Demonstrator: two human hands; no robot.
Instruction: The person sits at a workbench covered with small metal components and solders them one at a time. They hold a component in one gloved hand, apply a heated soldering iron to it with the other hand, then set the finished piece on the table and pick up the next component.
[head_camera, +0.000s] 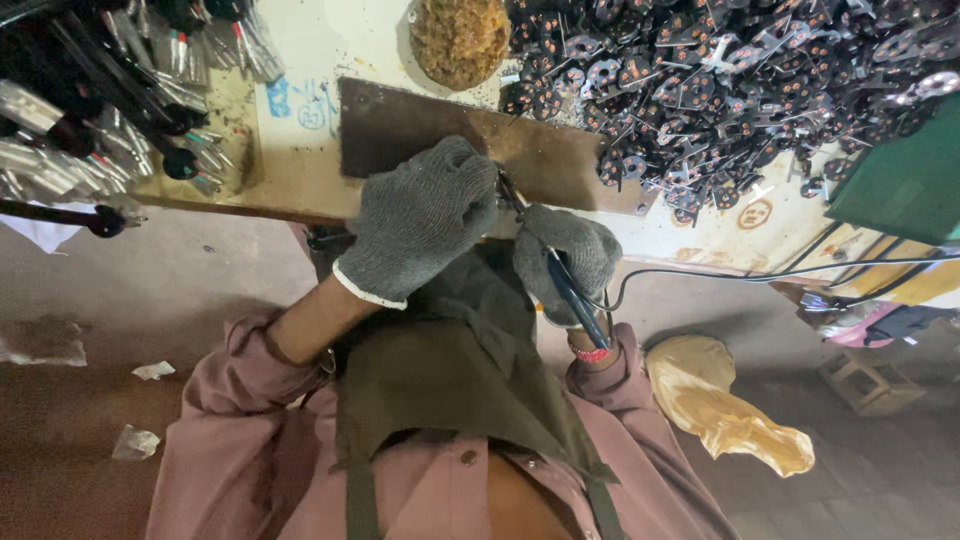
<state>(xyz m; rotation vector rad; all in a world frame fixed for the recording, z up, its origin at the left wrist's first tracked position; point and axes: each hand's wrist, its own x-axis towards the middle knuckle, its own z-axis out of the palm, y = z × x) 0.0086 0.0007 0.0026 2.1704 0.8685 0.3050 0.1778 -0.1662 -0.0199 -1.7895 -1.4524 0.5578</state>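
Observation:
Both my hands wear grey knitted gloves. My right hand (565, 255) is closed around a soldering iron (575, 295) with a blue handle. The iron's thin tip points up towards my left hand, and its black cord (700, 272) trails off to the right. My left hand (420, 215) has its fingers curled down at the near edge of a brown metal plate (420, 125) on the workbench, right next to the iron's tip. Whatever is under its fingers is hidden.
A big heap of small dark metal parts with copper coils (720, 80) covers the bench at the back right. A brownish lump (460, 40) sits behind the plate, and several shiny metal pieces (100, 110) lie at the left. On the floor are a yellow bag (730, 410) and a wooden block (860, 380).

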